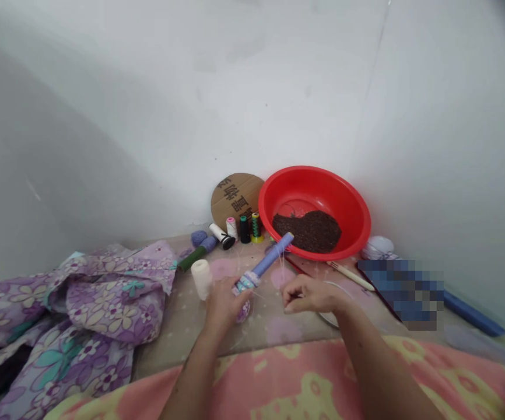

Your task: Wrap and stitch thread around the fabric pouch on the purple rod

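My left hand (225, 298) is closed around the lower part of a slim purple rod (272, 256), where a bunched bit of floral cloth (247, 282) is gathered. The rod tilts up and to the right, its tip in front of the red basin. Beside it, my right hand (307, 293) is pinched shut, and fine pale thread (283, 265) runs between the fingers and the rod's upper part. Whether a needle sits in that pinch is too small to tell. A white roll (200, 279) stands just left of my left hand.
Brown grains lie in the red basin (360, 219), with a cardboard disc (235, 195) behind. Several thread spools (244, 229) stand by the wall. Floral fabric (116, 297) is heaped left; a white yarn ball (379, 247) and a blurred-out flat object (403, 294) lie right.
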{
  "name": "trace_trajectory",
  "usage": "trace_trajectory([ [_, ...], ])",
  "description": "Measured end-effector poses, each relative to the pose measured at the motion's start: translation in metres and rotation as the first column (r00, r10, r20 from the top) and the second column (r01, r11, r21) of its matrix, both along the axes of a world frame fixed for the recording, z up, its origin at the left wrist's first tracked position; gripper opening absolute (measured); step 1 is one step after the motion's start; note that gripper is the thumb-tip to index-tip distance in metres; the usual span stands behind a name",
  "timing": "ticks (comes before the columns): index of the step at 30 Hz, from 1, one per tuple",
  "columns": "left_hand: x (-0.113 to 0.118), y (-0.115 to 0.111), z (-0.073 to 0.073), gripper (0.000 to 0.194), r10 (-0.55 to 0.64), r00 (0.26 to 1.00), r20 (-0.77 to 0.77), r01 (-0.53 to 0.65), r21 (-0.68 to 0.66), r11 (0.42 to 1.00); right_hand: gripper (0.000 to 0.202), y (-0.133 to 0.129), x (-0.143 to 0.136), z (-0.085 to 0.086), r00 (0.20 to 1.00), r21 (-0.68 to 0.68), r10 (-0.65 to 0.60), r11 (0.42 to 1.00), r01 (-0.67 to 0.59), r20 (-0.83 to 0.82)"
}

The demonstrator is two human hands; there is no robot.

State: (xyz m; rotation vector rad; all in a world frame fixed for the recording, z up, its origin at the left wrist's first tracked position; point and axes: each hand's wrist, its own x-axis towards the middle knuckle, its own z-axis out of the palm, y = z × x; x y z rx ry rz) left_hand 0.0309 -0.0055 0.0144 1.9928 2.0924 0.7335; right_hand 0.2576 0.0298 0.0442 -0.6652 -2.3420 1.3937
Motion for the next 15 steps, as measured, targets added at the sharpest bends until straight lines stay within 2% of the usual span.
trace_trajectory([
  [2,0.0,0.001,0.001,0.039,-0.002,1.0,-0.001,0.002,-0.016,1.0,0.017,-0.001,0.013,0.003,0.997,-0.111,0.013,0.994,-0.021,-0.072],
  [4,0.0,0.002,0.003,0.04,-0.008,1.0,-0.015,0.007,-0.03,1.0,0.019,-0.003,0.021,0.003,0.951,-0.215,-0.037,0.976,-0.031,-0.307],
  [7,0.0,0.003,0.004,0.041,-0.033,0.999,-0.035,0.031,-0.058,0.998,0.02,-0.006,0.021,0.0,0.751,-0.335,-0.106,0.929,-0.159,-0.652],
  [9,-0.001,0.003,0.004,0.043,-0.051,0.998,-0.044,0.047,-0.073,0.996,0.018,-0.01,0.015,-0.001,0.629,-0.337,-0.103,0.904,-0.265,-0.77],
  [11,-0.003,0.003,0.004,0.044,-0.076,0.996,-0.039,0.073,-0.073,0.995,0.023,-0.014,0.011,0.0,0.565,-0.295,-0.054,0.891,-0.344,-0.824],
  [13,-0.005,0.003,0.004,0.044,-0.099,0.995,-0.027,0.097,-0.068,0.993,0.037,-0.018,0.012,0.003,0.571,-0.241,0.037,0.883,-0.404,-0.82],
  [15,-0.006,0.002,0.005,0.044,-0.114,0.993,-0.023,0.112,-0.065,0.992,0.047,-0.023,0.017,0.007,0.663,-0.207,0.117,0.897,-0.39,-0.74],
])
